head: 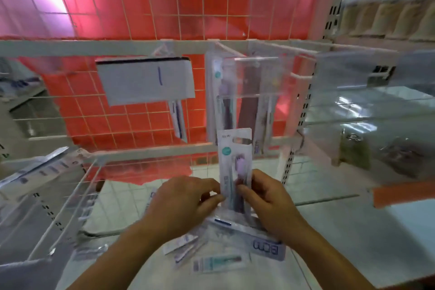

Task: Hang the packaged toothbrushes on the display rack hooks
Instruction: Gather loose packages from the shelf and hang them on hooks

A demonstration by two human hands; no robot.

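Note:
A packaged toothbrush (235,155) stands upright in front of me, its hang slot at the top and a purple brush head showing through the clear blister. My left hand (186,198) pinches its lower left edge. My right hand (263,198) grips its lower right side. It is below and apart from the rack's hooks. Several toothbrush packs (226,101) hang on a white hook (229,51) of the wire grid rack (150,111). More packs (219,264) lie loose below my hands.
A white card marked with a blue stroke (146,80) hangs left of the hung packs, a pack behind it. A clear price holder (256,75) fronts the hooks. Shelves with bagged goods (376,148) stand to the right, long wire hooks (61,214) to the left.

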